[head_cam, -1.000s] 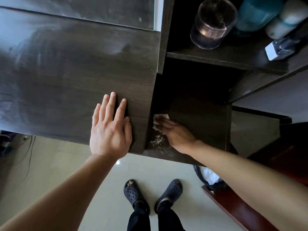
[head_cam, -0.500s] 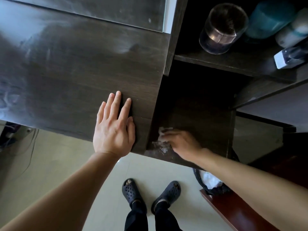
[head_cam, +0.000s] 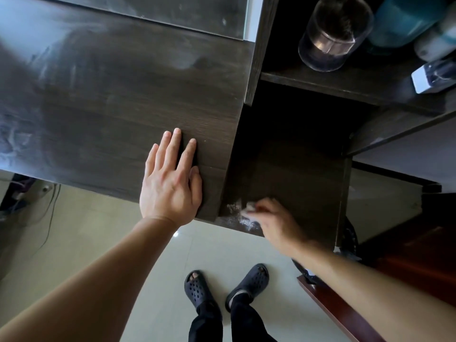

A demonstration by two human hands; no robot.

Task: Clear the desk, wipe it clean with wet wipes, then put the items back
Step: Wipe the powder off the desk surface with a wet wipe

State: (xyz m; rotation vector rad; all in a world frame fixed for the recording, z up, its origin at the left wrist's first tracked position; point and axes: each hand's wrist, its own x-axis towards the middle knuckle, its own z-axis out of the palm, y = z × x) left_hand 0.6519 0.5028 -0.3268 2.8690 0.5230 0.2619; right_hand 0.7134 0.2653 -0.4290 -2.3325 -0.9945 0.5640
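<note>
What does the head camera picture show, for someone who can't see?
The right hand holds a white wipe against pale dust at the front edge of a lower shelf; the left hand lies flat on the desk top. A clear jar stands on the shelf above.

No writing, brand or number can be read anywhere here. The dark desk (head_cam: 123,107) carries no print. On the shelf (head_cam: 345,82), the clear jar (head_cam: 333,35), the teal container (head_cam: 404,21) and the white-capped bottle (head_cam: 434,75) show no legible label; any marking on them is too blurred to tell.
</note>
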